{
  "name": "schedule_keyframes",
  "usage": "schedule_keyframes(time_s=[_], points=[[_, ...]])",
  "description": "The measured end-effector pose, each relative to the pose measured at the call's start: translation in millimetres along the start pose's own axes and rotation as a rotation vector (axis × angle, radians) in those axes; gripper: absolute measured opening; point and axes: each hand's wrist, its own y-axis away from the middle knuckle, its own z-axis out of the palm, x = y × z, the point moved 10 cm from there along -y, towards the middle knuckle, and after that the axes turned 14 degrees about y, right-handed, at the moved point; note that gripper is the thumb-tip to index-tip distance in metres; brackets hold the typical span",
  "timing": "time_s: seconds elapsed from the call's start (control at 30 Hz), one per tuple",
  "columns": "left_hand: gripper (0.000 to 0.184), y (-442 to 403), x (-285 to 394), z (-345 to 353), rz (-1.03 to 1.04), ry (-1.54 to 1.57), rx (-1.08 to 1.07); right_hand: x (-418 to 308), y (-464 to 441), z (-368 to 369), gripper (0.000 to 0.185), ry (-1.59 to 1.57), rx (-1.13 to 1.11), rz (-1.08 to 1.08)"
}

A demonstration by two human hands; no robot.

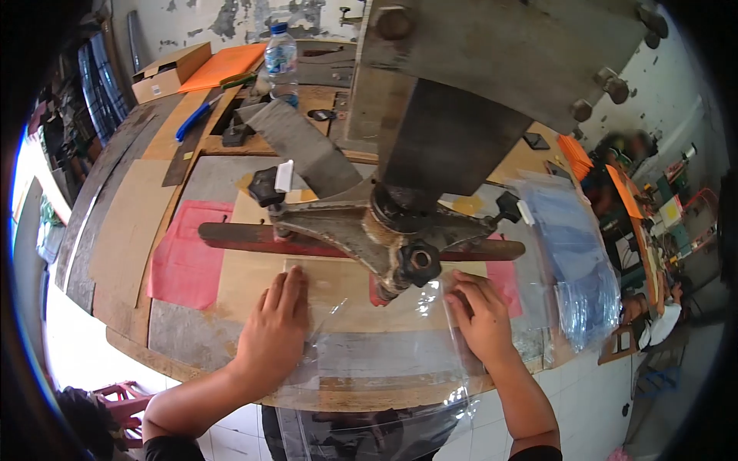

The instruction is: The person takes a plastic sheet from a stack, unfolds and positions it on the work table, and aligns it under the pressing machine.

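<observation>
A clear plastic sheet (384, 349) lies over the near part of the work surface and hangs past its front edge. My left hand (278, 326) rests flat near the sheet's left side, fingers stretched forward. At the right edge of the sheet, my right hand (483, 319) has its fingers bent and thumb and forefinger closed on the plastic. Just beyond both hands stands a metal press head (392, 230) with black knobs and a long narrow bar (261, 240) under it. Beneath the bar lies a tan board (246, 288) with pink-red sheet (188, 257) at its sides.
A stack of clear plastic sheets (573, 253) lies at the right. Behind are a water bottle (281, 61), a cardboard box (171, 73), a blue-handled tool (192, 121) and a flat metal plate (304, 142). The press column (453, 138) blocks the middle.
</observation>
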Motion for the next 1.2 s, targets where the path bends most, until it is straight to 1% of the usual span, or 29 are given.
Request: schedule_keyframes(time_s=[0.03,0.17,0.27,0.33,0.67,0.73,0.83,0.97,1.0,1.07,1.1,1.2], points=[[0.052,0.8,-0.6,1.3,-0.003,-0.006,0.001,3.3,1.2,4.1,0.021,-0.015,-0.032,0.018],[0.055,-1.1,3.1,-4.2,-0.004,-0.011,0.038,3.5,0.5,2.6,0.021,0.008,-0.008,0.004],[0.055,-0.7,2.8,-3.0,-0.004,-0.031,0.031,5.3,0.3,3.7,0.021,-0.003,-0.018,-0.001],[0.056,-0.6,1.6,0.0,-0.016,-0.020,-0.010,4.2,-1.3,2.5,0.021,-0.002,-0.013,-0.021],[0.058,-1.2,1.7,-1.4,-0.022,-0.002,-0.013,5.2,-1.9,3.4,0.020,-0.016,0.001,-0.032],[0.055,-2.6,3.3,-5.3,-0.012,0.011,0.021,6.1,-1.5,3.4,0.020,-0.016,0.001,-0.028],[0.057,-1.8,-0.3,-0.5,-0.035,0.032,-0.010,6.5,-1.6,1.9,0.018,-0.024,0.010,-0.006],[0.053,-0.3,-2.3,1.0,-0.023,0.059,0.043,6.3,-0.9,0.8,0.018,-0.022,0.025,-0.017],[0.053,-0.7,0.5,1.9,0.011,0.071,0.047,9.7,0.2,0.4,0.018,0.005,0.035,0.005],[0.052,-0.3,-7.5,4.8,-0.052,0.095,0.039,8.3,0.9,2.5,0.019,-0.045,0.041,-0.032],[0.051,0.2,-7.3,6.2,-0.044,0.059,0.047,8.1,1.0,2.1,0.019,-0.046,0.045,-0.036],[0.050,-1.0,-7.1,5.4,-0.039,0.077,0.053,7.7,1.3,0.2,0.021,-0.054,0.046,-0.032]])
